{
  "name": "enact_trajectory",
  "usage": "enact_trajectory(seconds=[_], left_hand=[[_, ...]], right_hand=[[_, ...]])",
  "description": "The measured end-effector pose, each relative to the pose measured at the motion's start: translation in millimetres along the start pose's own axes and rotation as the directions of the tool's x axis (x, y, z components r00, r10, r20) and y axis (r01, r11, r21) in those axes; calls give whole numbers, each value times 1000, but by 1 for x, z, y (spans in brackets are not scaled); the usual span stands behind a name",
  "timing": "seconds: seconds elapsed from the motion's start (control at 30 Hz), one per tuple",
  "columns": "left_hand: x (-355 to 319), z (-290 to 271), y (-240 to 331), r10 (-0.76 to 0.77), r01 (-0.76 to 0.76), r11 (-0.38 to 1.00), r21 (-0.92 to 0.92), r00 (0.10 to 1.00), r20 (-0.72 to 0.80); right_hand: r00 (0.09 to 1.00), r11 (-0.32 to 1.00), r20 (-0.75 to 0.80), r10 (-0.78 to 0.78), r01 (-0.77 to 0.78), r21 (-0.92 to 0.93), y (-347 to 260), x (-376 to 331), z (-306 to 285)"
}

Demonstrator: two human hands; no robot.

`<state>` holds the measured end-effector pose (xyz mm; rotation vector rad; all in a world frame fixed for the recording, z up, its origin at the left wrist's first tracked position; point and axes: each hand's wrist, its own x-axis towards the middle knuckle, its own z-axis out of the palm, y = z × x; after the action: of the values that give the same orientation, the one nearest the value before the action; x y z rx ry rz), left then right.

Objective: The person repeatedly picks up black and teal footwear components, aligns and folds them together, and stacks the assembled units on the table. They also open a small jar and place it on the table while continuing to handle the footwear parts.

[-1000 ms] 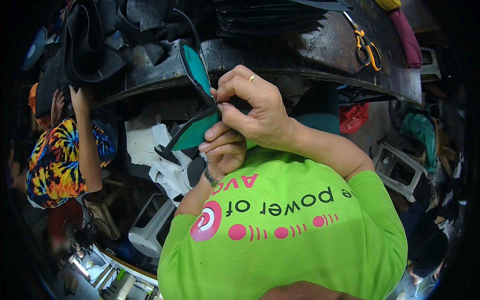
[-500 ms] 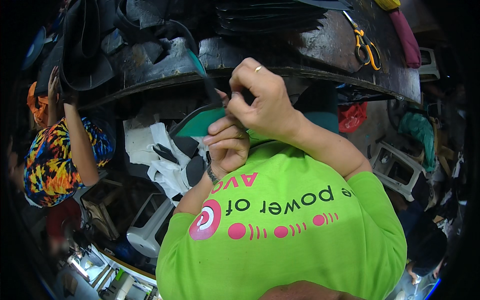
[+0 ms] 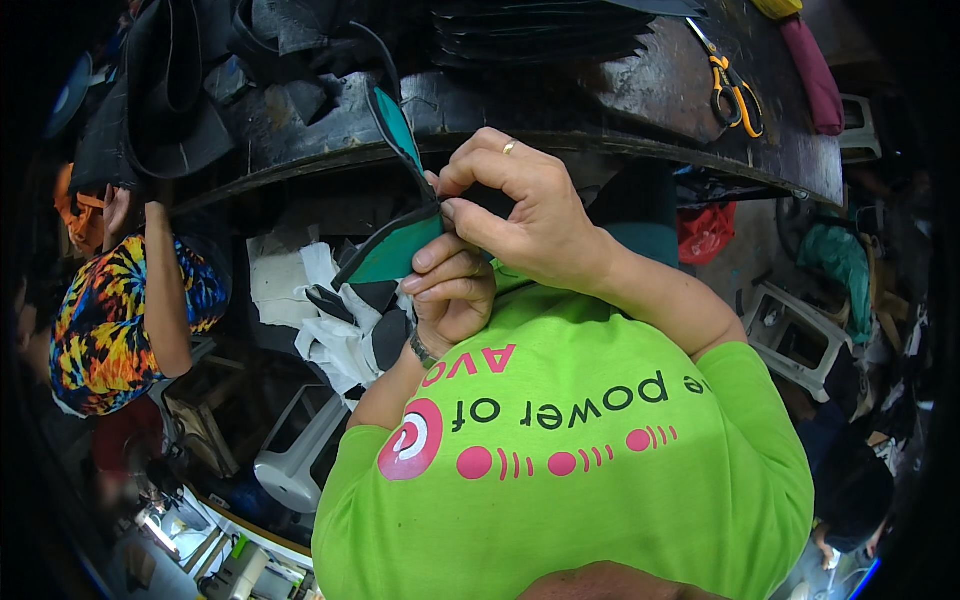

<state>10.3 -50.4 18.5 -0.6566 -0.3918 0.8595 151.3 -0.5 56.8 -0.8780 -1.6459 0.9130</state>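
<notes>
A flexible green piece with black edging (image 3: 392, 248) is held in front of my chest. My left hand (image 3: 455, 285) is closed on its near part, fingers folded over the green face. The far part of the piece bends away toward the table edge, showing a narrow green face and a thin black strip at its tip. My right hand (image 3: 530, 200), with a ring on one finger, pinches the black edge near the fold between the two parts. Whether a small tool sits between those fingertips is hidden.
Ahead is a dark worktable (image 3: 660, 100) with a stack of black sheets (image 3: 540, 35) and orange-handled scissors (image 3: 736, 95). Black material (image 3: 165, 110) hangs at the left, beside a co-worker's arm (image 3: 168, 290). White scraps (image 3: 335, 320) lie below my left hand; a plastic stool (image 3: 795, 335) stands right.
The far part of the green piece has swung upright and shows more green. My right hand's fingertips have shifted slightly left onto the black edge. The co-worker's hand at the left has dropped lower.
</notes>
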Motion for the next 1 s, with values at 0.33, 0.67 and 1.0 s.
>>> enact_trajectory(seconds=[0.33,0.67,1.0], left_hand=[[-12,-4,4,139,-94,908,408,987,-83],[-13,4,-17,554,-141,237,961,833,-14],[-7,8,-18,546,-75,121,990,838,-3]], right_hand=[[996,995,-57,-67,63,-77,-2,-1,-3],[956,938,-40,290,-276,211,12,-20,-22],[923,822,112,369,-380,423,21,-32,-29]])
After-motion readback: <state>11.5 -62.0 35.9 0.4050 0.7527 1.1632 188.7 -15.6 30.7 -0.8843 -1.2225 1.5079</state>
